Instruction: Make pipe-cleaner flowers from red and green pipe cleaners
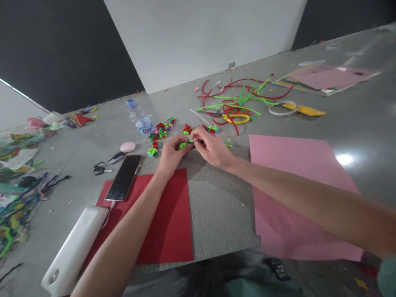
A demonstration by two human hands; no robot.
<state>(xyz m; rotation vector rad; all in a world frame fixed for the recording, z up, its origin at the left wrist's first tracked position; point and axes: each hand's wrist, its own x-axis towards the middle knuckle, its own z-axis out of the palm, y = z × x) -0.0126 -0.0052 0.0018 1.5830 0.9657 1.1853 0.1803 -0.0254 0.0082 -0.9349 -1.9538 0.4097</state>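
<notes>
My left hand (173, 153) is closed on a small green pipe-cleaner piece (183, 145) at the middle of the table. My right hand (210, 147) meets it from the right, its fingertips pinched at the same piece; what exactly they grip is too small to tell. Just beyond and left of my hands lie several small red, green and purple pipe-cleaner bundles (161, 128). Farther back on the right is a loose heap of red and green pipe cleaners (244, 99), with yellow-handled scissors (236, 119) among them.
A water bottle (140, 117) stands at the back left. Left of my arm are a phone (124, 178), a white power bank (76, 249) and keys (100, 169). Red paper (170, 222) lies under my left arm, pink paper (291, 165) under my right. A tape roll (284, 108) sits back right.
</notes>
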